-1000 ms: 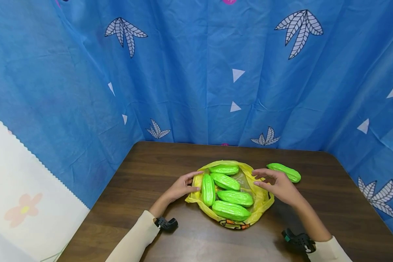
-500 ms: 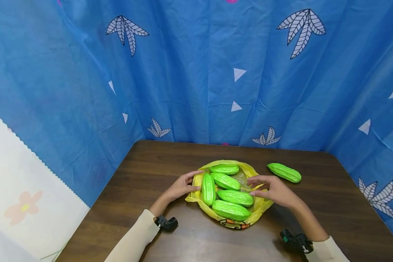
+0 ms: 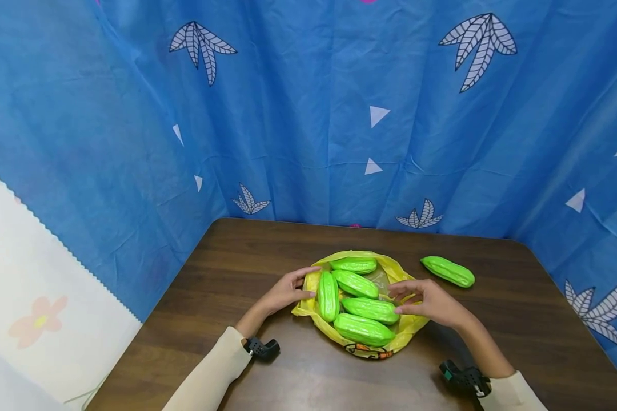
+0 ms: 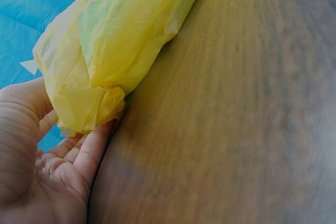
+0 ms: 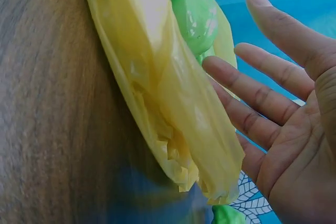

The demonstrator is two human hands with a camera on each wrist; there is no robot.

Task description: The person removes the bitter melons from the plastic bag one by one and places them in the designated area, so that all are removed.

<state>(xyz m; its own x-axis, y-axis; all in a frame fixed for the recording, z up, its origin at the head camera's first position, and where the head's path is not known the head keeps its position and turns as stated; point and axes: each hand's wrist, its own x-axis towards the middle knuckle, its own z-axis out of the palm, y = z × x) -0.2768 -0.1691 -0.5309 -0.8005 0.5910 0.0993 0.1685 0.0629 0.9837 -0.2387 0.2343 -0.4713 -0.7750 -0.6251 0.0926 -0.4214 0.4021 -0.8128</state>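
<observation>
A yellow plastic bag (image 3: pixel 313 324) lies open-mouthed on the table, with several glossy bright green, ribbed, gourd-like vegetables (image 3: pixel 370 310) inside. At the bag's left side is my left hand (image 3: pixel 283 294), its thumb and fingers apart and touching the plastic; in the left wrist view the fingers (image 4: pixel 94 150) reach beneath the bag's gathered edge. My right hand (image 3: pixel 434 299) is over the bag's right rim, thumb near the end of one vegetable. Its fingers (image 5: pixel 257 95) look spread and nearly straight in the right wrist view, beside the plastic, holding nothing.
One more green ribbed vegetable (image 3: pixel 448 271) lies on the brown wooden table (image 3: pixel 226 257), behind and right of the bag. A blue curtain (image 3: pixel 308 114) with leaf prints hangs along the table's back and sides. Black camera mounts (image 3: pixel 261 349) sit on both wrists.
My right hand has shifted slightly left and toward me over the bag's right rim. The left hand stays at the bag's left side, and the vegetables lie as before.
</observation>
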